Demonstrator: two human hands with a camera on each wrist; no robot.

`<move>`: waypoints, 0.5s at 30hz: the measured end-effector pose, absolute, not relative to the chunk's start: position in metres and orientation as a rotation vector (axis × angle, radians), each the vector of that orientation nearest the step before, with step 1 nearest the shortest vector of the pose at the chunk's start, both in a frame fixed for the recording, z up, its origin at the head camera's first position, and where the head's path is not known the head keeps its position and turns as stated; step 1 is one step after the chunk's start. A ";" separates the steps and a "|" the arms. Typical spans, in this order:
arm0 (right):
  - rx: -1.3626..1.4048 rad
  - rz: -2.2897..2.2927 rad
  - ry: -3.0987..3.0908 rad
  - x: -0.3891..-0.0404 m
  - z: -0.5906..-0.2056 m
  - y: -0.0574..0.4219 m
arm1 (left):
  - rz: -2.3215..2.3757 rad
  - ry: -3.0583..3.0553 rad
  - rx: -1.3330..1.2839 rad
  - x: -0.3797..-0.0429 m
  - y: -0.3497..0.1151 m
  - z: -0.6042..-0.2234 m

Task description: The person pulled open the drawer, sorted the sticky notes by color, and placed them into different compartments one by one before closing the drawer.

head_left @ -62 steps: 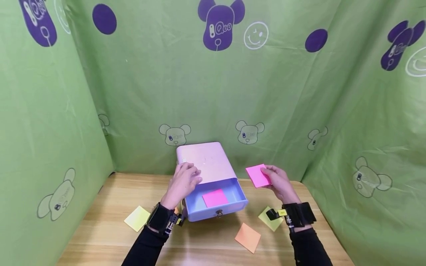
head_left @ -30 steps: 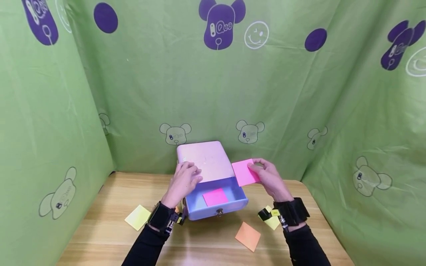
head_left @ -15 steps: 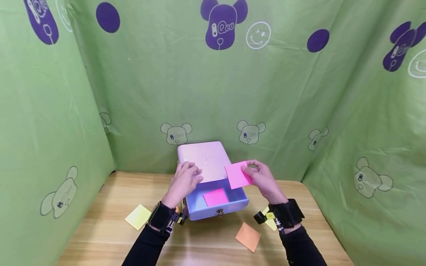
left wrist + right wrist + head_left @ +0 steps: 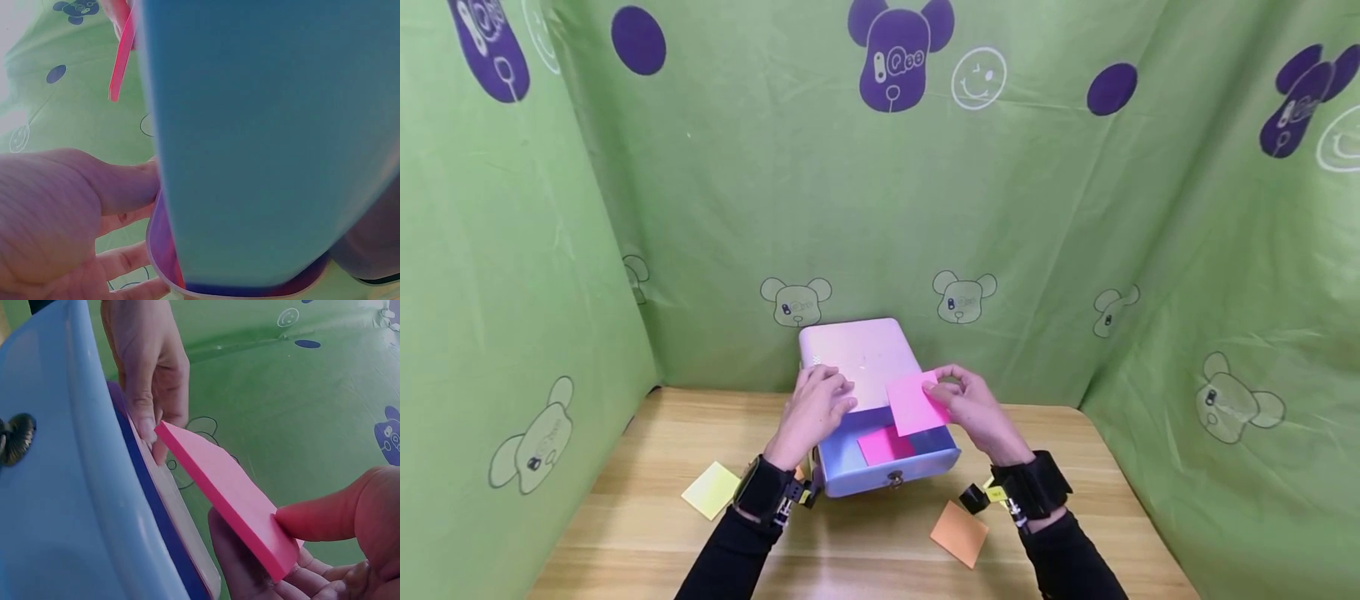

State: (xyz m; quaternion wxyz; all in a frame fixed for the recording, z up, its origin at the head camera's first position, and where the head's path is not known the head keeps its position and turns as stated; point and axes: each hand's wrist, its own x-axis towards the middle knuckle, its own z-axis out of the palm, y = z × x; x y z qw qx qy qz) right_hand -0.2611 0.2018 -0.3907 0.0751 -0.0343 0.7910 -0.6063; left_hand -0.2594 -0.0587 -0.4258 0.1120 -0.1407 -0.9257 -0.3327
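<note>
In the head view we find a box with a pale pink top (image 4: 865, 354) on the wooden table (image 4: 850, 550), its blue drawer (image 4: 841, 451) pulled out toward the person. The right hand (image 4: 976, 412) pinches a bright pink note pad (image 4: 914, 406) by its edge, thumb on the upper face and fingers beneath; the pad is tilted and, from above, covers part of the drawer's right side and the box's front edge. The left hand (image 4: 811, 412) rests on the left part of the box top, fingers spread and slightly bent, thumb near the front edge. A second pink pad (image 4: 882, 448) lies flat on the drawer floor, partly behind the held one. We note a metal catch (image 4: 895, 478) on the drawer front. Around the box on the table: an orange pad (image 4: 959, 535) in front and to the right, and a yellow pad (image 4: 711, 490) just beside the left wrist. An orange scrap (image 4: 799, 473) shows by that wrist too, probably another pad, though the arm hides most of it. Printed green cloth (image 4: 1037, 208) stands behind and at both sides.
</note>
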 end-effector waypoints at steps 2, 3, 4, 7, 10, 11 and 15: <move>-0.107 -1.815 2.379 -0.261 -0.392 0.199 | -0.978 -2.713 -0.416 -0.260 -0.059 -0.425; -0.110 -1.814 2.379 -0.261 -0.392 0.198 | -0.978 -2.711 -0.416 -0.260 -0.059 -0.425; -0.110 -1.816 2.375 -0.260 -0.393 0.197 | -0.978 -2.711 -0.417 -0.260 -0.059 -0.425; -0.096 -1.812 2.372 -0.260 -0.396 0.194 | -0.976 -2.716 -0.418 -0.260 -0.059 -0.426; -0.091 -1.797 2.373 -0.259 -0.398 0.192 | -0.979 -2.719 -0.417 -0.259 -0.059 -0.427; -0.086 -1.789 2.379 -0.258 -0.399 0.192 | -0.981 -2.719 -0.416 -0.259 -0.058 -0.427; -0.108 -1.764 2.405 -0.258 -0.401 0.190 | -0.977 -2.709 -0.416 -0.260 -0.059 -0.427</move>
